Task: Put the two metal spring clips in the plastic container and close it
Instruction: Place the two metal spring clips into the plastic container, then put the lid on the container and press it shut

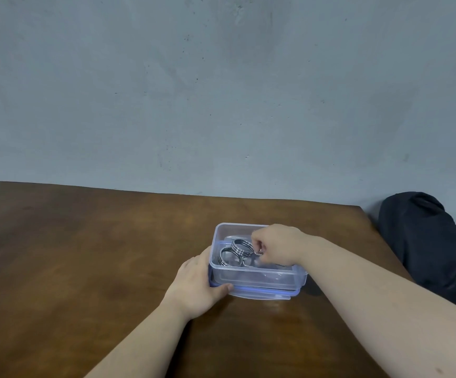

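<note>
A clear plastic container (254,276) stands open on the brown table, resting on its blue-rimmed lid (262,293). Inside it lie two metal spring clips: one coil (228,257) low at the left, another (242,246) just behind it. My right hand (278,248) reaches into the container from the right, its fingertips pinched on the end of the rear clip. My left hand (197,285) grips the container's left wall and near corner.
The wooden table (85,255) stretches to the left and toward me. A grey wall rises behind it. A dark bag or cloth (426,246) sits beyond the table's right edge.
</note>
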A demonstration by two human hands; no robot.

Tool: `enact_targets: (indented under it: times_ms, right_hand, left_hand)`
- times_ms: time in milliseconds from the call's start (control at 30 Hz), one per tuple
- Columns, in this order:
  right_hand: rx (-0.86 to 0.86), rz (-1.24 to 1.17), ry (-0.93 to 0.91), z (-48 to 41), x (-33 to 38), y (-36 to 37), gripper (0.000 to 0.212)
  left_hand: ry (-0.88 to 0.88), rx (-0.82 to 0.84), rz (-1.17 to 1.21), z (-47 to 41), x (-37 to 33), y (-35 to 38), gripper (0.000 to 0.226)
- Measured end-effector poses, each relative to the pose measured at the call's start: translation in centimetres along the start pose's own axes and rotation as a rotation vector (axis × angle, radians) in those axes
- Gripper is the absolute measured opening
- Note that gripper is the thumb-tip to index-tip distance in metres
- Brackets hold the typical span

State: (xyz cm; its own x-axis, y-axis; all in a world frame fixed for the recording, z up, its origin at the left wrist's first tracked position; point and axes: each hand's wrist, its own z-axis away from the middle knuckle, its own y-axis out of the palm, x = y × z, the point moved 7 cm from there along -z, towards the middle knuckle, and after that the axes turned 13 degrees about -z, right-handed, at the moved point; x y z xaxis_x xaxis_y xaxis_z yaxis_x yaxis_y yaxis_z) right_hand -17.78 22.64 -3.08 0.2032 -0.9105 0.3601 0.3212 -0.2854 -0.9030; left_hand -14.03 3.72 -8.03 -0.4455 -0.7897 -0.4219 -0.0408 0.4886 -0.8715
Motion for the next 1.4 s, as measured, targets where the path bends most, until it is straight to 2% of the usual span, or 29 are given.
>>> enact_targets:
  times_ms: [133,233,400,533,633,733,800,867,1000,1100,1233,1333,1400]
  right_hand:
    - [0.048,-0.023,-0.036,0.5,0.2,0.8,0.009]
    - [0.082,-0.014,-0.035,0.6,0.1,1.2,0.013]
    - [0.065,-0.064,-0.022,1.4,0.4,0.2,0.009]
    - [-0.105,-0.14,-0.062,3.8,1.0,-1.5,0.025]
    - [-0.079,-0.151,-0.098,6.5,2.2,-0.3,0.037]
    - [-0.117,0.07,-0.14,7.8,2.7,1.3,0.031]
    - [-0.183,0.108,-0.13,7.9,2.3,1.7,0.025]
    - [-0.223,0.099,-0.094,8.0,2.0,1.8,0.022]
    - [-0.278,0.104,-0.093,8.8,2.0,1.4,0.017]
    - [-0.31,0.079,-0.095,9.4,1.7,0.5,0.023]
    - [-0.36,0.051,-0.072,10.0,1.0,-1.4,0.027]
    - [-0.398,0.03,-0.058,10.4,0.7,-2.9,0.03]
    - [-0.401,-0.004,-0.039,10.6,0.4,-3.6,0.039]
  left_hand:
    - [0.004,0.0,-0.014,0.0,-0.1,0.0,0.072]
    - [0.016,-0.005,-0.023,0.1,-0.2,-0.2,0.071]
    - [0.008,0.003,-0.006,0.1,-0.5,-0.4,0.07]
    - [0.004,-0.004,0.007,0.2,-0.7,-0.7,0.067]
    - [-0.003,0.0,0.018,0.2,-0.6,-0.6,0.064]
    - [-0.038,0.012,0.013,0.5,0.6,0.4,0.082]
    - [-0.09,0.038,-0.024,0.7,1.3,1.0,0.103]
    - [-0.112,0.093,-0.087,1.0,1.2,1.3,0.113]
    - [-0.088,0.074,-0.212,1.6,0.6,1.5,0.093]
    - [-0.025,0.037,-0.252,1.7,0.0,1.7,0.076]
    - [0.061,-0.005,-0.326,1.8,-1.0,1.8,0.032]
    - [0.164,-0.078,-0.328,2.6,-1.0,1.3,0.02]
    - [0.213,-0.175,-0.299,3.2,-0.8,-0.4,0.015]
